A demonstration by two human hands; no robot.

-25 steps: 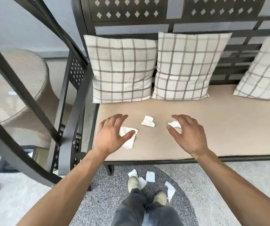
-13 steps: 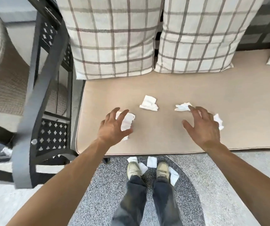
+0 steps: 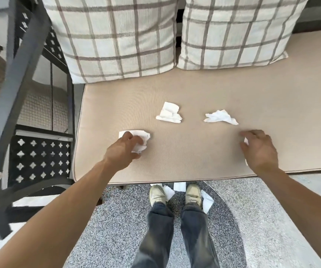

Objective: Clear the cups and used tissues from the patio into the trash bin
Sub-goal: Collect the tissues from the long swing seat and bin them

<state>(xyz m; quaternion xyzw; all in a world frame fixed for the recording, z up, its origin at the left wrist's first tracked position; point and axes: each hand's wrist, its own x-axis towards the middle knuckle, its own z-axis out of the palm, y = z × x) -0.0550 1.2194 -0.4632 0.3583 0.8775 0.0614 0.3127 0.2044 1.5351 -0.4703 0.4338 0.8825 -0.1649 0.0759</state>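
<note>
White tissue (image 3: 138, 141) bunches in the curling left hand (image 3: 123, 151), while the right hand (image 3: 260, 149) hovers spread and empty; loose scraps could slip free.

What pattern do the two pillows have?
The cream fabric pillows show a brown-grey plaid grid, seen in the head view.
</note>
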